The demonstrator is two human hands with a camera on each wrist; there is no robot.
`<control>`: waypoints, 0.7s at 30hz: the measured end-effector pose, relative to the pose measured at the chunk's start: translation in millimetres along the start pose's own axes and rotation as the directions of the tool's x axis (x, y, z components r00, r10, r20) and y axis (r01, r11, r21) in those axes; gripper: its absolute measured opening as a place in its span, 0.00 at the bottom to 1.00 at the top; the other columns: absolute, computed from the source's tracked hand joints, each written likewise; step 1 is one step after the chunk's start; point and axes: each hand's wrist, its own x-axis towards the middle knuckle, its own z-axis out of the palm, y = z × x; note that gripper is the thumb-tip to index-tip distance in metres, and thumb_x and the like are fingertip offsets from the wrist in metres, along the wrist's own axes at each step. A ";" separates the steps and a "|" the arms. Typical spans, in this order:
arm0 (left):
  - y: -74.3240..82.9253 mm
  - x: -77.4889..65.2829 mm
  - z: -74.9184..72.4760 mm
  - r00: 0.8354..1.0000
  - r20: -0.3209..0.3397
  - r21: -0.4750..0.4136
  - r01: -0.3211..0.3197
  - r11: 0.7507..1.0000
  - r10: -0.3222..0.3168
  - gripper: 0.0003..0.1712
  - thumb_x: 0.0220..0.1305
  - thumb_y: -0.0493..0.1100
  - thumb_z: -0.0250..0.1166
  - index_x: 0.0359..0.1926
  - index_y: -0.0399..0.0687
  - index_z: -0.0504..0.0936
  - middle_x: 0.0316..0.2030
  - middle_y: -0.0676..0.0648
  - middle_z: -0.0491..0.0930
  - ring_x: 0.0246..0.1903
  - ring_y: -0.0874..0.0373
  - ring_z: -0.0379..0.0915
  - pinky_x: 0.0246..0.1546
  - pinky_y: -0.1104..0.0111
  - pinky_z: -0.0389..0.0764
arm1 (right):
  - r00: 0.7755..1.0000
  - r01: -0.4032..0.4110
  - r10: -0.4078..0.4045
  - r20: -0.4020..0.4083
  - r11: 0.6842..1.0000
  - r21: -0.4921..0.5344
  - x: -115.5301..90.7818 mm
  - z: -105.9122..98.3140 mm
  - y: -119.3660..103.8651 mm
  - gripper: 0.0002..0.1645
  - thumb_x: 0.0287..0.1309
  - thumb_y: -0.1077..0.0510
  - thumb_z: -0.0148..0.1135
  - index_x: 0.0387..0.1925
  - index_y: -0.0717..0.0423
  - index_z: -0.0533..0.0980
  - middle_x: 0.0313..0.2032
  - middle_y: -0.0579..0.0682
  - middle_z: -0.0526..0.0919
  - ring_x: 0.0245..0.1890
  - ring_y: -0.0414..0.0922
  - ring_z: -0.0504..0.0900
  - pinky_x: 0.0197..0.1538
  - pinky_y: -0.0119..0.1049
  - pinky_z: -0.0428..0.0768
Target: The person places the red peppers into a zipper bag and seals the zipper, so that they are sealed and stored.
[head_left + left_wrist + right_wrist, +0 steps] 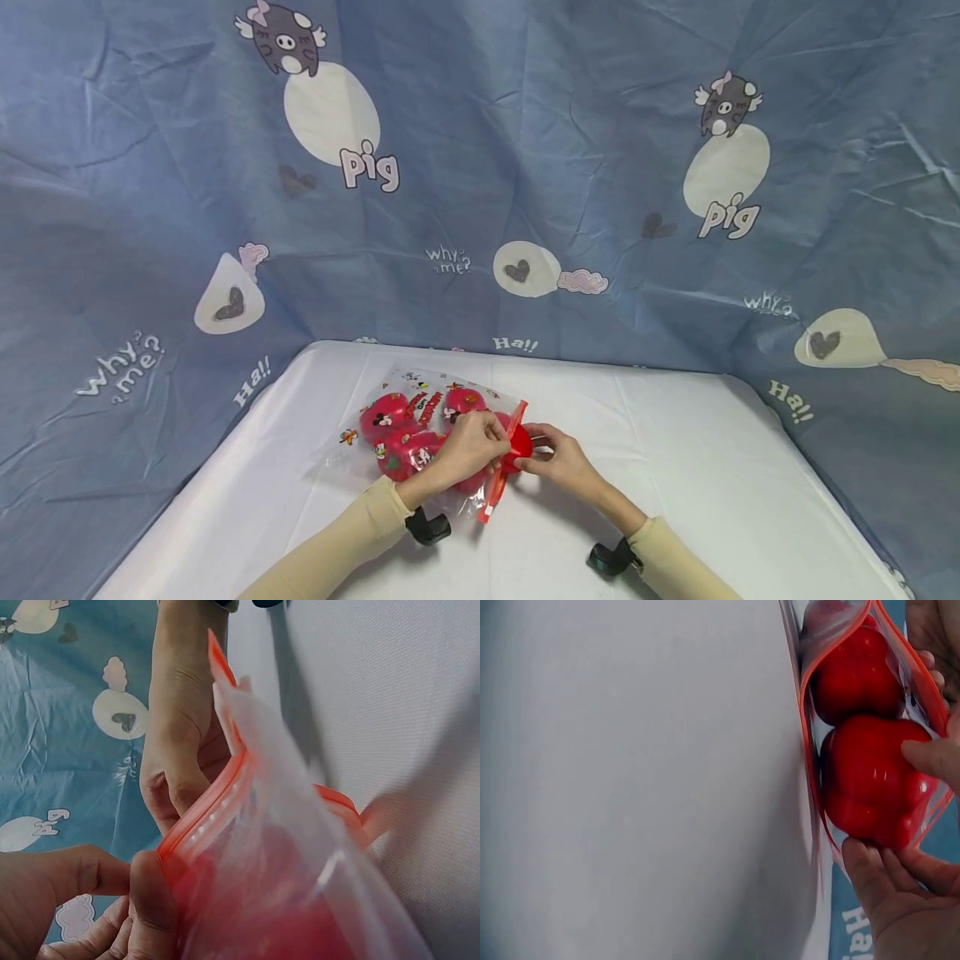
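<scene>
A clear zip bag [420, 379] printed with cartoon figures lies on the table, several red bell peppers [385, 419] inside it. Its orange zip edge [196, 823] faces right and gapes in the right wrist view. My left hand [467, 450] pinches this edge between thumb and fingers. At the bag's mouth, my right hand [562, 462] grips a glossy red bell pepper [874, 780], thumb on one side and fingertips on the other. Behind that one, deeper in the bag, another red bell pepper [857, 682] shows. The left hand partly covers the bag in the head view.
A white cloth covers the table [637, 517]. Blue printed fabric [480, 183] hangs behind it and along both sides. Dark wrist cameras [427, 527] are strapped below both hands.
</scene>
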 end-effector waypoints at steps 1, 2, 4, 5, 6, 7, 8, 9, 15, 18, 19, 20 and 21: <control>-0.1 0.0 0.2 1.000 0.000 0.004 -0.001 1.000 0.001 0.02 0.54 0.33 0.63 0.26 0.41 0.79 0.18 0.43 0.81 0.11 0.62 0.75 0.13 0.69 0.79 | 1.000 -0.004 0.004 -0.010 1.000 0.004 0.2 1.0 -0.5 0.32 0.50 0.66 0.70 0.56 0.71 0.70 0.50 0.66 0.78 0.48 0.60 0.81 0.49 0.38 0.83; -0.2 -0.1 0.4 1.000 -0.001 0.007 -0.002 1.000 0.002 0.02 0.55 0.33 0.63 0.26 0.41 0.79 0.18 0.44 0.81 0.11 0.62 0.75 0.13 0.69 0.79 | 1.000 -0.005 0.006 -0.019 1.000 0.005 0.2 1.9 -1.1 0.32 0.49 0.66 0.70 0.56 0.71 0.70 0.50 0.66 0.79 0.48 0.60 0.81 0.49 0.39 0.83; -0.6 -0.2 0.9 1.000 -0.005 0.013 -0.006 1.000 0.007 0.03 0.54 0.33 0.63 0.26 0.41 0.79 0.18 0.45 0.81 0.11 0.62 0.75 0.14 0.69 0.79 | 1.000 -0.004 0.004 -0.030 1.000 -0.001 0.5 3.3 -1.6 0.32 0.49 0.65 0.71 0.56 0.70 0.71 0.49 0.65 0.80 0.48 0.59 0.82 0.50 0.42 0.83; -0.8 -0.3 1.0 1.000 -0.006 0.015 -0.008 1.000 0.008 0.03 0.55 0.33 0.64 0.26 0.40 0.79 0.18 0.46 0.81 0.12 0.62 0.75 0.14 0.69 0.79 | 1.000 -0.001 0.001 -0.031 1.000 -0.005 0.5 3.7 -1.7 0.32 0.49 0.64 0.71 0.57 0.70 0.71 0.49 0.65 0.80 0.48 0.59 0.81 0.51 0.43 0.83; -0.9 -0.3 1.2 1.000 -0.007 0.015 -0.010 1.000 0.010 0.03 0.55 0.33 0.64 0.26 0.40 0.79 0.18 0.46 0.81 0.12 0.62 0.75 0.14 0.70 0.79 | 1.000 0.006 -0.006 -0.028 1.000 -0.004 0.3 3.8 -2.0 0.32 0.50 0.65 0.70 0.57 0.71 0.70 0.49 0.65 0.80 0.49 0.59 0.81 0.52 0.46 0.82; -1.0 -0.3 1.4 1.000 -0.007 0.015 -0.009 1.000 0.009 0.03 0.54 0.33 0.64 0.26 0.40 0.79 0.17 0.46 0.81 0.12 0.62 0.75 0.14 0.70 0.79 | 1.000 0.018 -0.018 -0.020 1.000 -0.001 0.0 3.8 -1.6 0.32 0.50 0.66 0.69 0.58 0.71 0.70 0.50 0.66 0.79 0.50 0.60 0.80 0.53 0.48 0.81; -0.8 -0.4 1.5 1.000 -0.008 0.015 -0.008 1.000 0.008 0.03 0.54 0.33 0.64 0.26 0.40 0.79 0.17 0.46 0.80 0.12 0.62 0.75 0.14 0.70 0.79 | 0.999 0.031 -0.031 -0.009 1.000 0.003 -0.2 3.6 -1.2 0.32 0.51 0.68 0.68 0.58 0.72 0.69 0.50 0.67 0.79 0.51 0.61 0.79 0.54 0.49 0.80; -0.6 -0.5 1.5 1.000 -0.007 0.013 -0.006 1.000 0.006 0.03 0.54 0.33 0.64 0.26 0.40 0.79 0.17 0.46 0.80 0.12 0.62 0.75 0.14 0.70 0.79 | 0.999 0.043 -0.043 0.002 0.999 0.010 -0.5 3.3 -0.9 0.32 0.52 0.70 0.66 0.59 0.73 0.68 0.51 0.68 0.78 0.53 0.62 0.79 0.55 0.50 0.79; 0.9 -0.4 0.5 1.000 -0.010 0.022 0.000 1.000 0.000 0.03 0.54 0.33 0.63 0.26 0.41 0.79 0.16 0.47 0.80 0.11 0.63 0.75 0.14 0.70 0.78 | 0.997 0.057 -0.060 0.042 0.996 0.068 0.0 3.0 1.5 0.31 0.53 0.75 0.60 0.60 0.76 0.66 0.54 0.71 0.75 0.56 0.65 0.76 0.57 0.47 0.78; 1.0 -0.1 0.1 1.000 -0.009 0.028 -0.003 1.000 0.003 0.03 0.54 0.33 0.63 0.26 0.41 0.79 0.16 0.48 0.79 0.12 0.63 0.75 0.14 0.70 0.78 | 0.998 0.046 -0.049 0.035 0.996 0.080 1.4 4.5 2.9 0.31 0.53 0.74 0.62 0.60 0.75 0.66 0.54 0.71 0.76 0.56 0.64 0.76 0.56 0.43 0.79; 0.8 0.0 0.2 1.000 -0.007 0.027 -0.004 1.000 0.004 0.03 0.54 0.33 0.63 0.26 0.41 0.79 0.16 0.48 0.79 0.12 0.62 0.75 0.13 0.70 0.78 | 0.999 0.042 -0.045 0.031 0.996 0.081 1.8 5.1 3.6 0.31 0.53 0.74 0.62 0.59 0.75 0.67 0.54 0.70 0.76 0.56 0.64 0.76 0.56 0.42 0.79; 0.7 0.0 0.4 1.000 -0.005 0.026 -0.004 1.000 0.004 0.03 0.54 0.33 0.63 0.26 0.41 0.79 0.17 0.48 0.79 0.12 0.62 0.75 0.13 0.70 0.78 | 0.999 0.042 -0.044 0.027 0.996 0.082 2.3 5.9 4.4 0.31 0.53 0.73 0.63 0.60 0.75 0.67 0.54 0.70 0.76 0.56 0.64 0.76 0.56 0.41 0.79; 0.5 -0.1 0.6 1.000 -0.002 0.024 -0.003 1.000 0.003 0.03 0.54 0.33 0.63 0.26 0.41 0.79 0.16 0.48 0.79 0.12 0.62 0.75 0.13 0.70 0.78 | 0.999 0.042 -0.044 0.023 0.996 0.078 2.5 6.6 5.3 0.31 0.53 0.73 0.63 0.60 0.75 0.67 0.54 0.70 0.76 0.56 0.63 0.76 0.55 0.40 0.79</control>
